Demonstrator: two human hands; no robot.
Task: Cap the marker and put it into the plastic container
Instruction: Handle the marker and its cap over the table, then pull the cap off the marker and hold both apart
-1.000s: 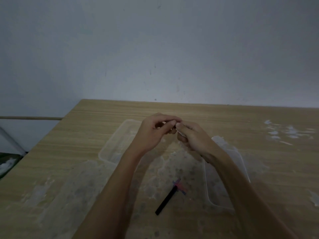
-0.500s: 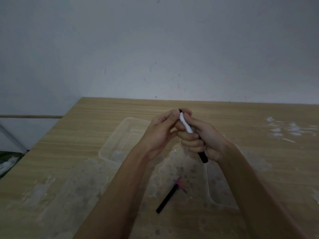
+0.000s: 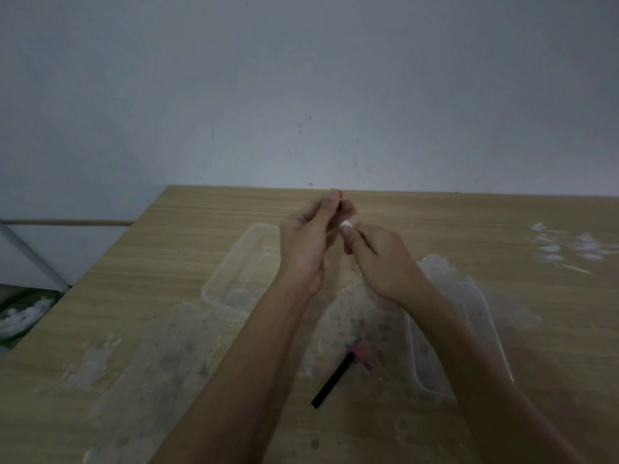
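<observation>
My right hand (image 3: 382,259) is closed around a marker whose white end (image 3: 346,224) pokes out past the thumb; the rest of it is hidden in the fist. My left hand (image 3: 311,239) is raised just left of it. Its thumb and fingers pinch a small dark piece (image 3: 340,204), apparently the marker cap, mostly hidden. Both hands hover above the wooden table (image 3: 187,249). A clear plastic container (image 3: 231,279) lies on the table under and left of my left wrist.
A second clear plastic tray or lid (image 3: 485,316) lies under my right forearm. A black marker (image 3: 331,383) lies on the table near the front, its tip on pink and blue scribbles (image 3: 360,354). White smears mark the table's right side (image 3: 569,246). The wall stands behind.
My hands were joined on the marker, its black end sticking out below the right fist. Now the left hand has lifted up and away, and only the marker's white end shows.
</observation>
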